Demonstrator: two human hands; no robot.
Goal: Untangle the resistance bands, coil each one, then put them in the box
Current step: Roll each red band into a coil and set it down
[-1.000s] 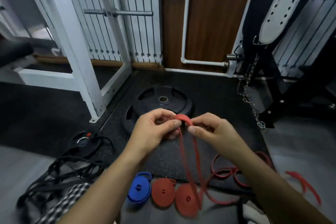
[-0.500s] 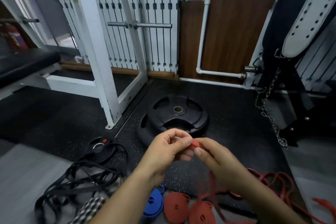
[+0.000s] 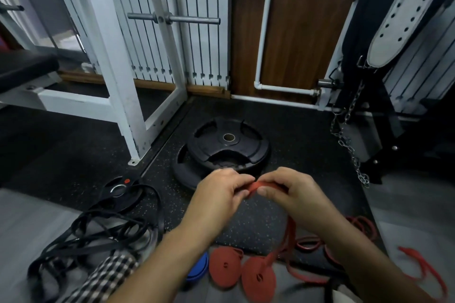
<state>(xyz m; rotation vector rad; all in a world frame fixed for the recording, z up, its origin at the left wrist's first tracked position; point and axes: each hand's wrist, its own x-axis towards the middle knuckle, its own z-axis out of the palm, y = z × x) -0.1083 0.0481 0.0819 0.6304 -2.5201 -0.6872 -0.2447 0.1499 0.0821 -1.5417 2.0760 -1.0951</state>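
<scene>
Both hands pinch the folded end of a red resistance band (image 3: 258, 186) in front of me. My left hand (image 3: 219, 194) grips it from the left, my right hand (image 3: 293, 194) from the right. The band's loose length (image 3: 288, 241) hangs down to the floor. Two coiled red bands (image 3: 225, 267) (image 3: 258, 278) and a coiled blue band (image 3: 198, 269) lie side by side on the floor below my arms. More loose red bands (image 3: 364, 226) (image 3: 418, 263) lie at the right. A tangle of black bands (image 3: 98, 236) lies at the left. No box is in view.
Two stacked black weight plates (image 3: 226, 147) lie just beyond my hands, and a small plate (image 3: 120, 192) sits at the left. A white rack post (image 3: 115, 74) stands left, a bench with a hanging chain (image 3: 349, 138) at right. A checked cloth (image 3: 108, 278) lies low left.
My hands have moved lower and closer together on the band's end, folding it flat between the fingers. The view swung up and then back down slightly.
</scene>
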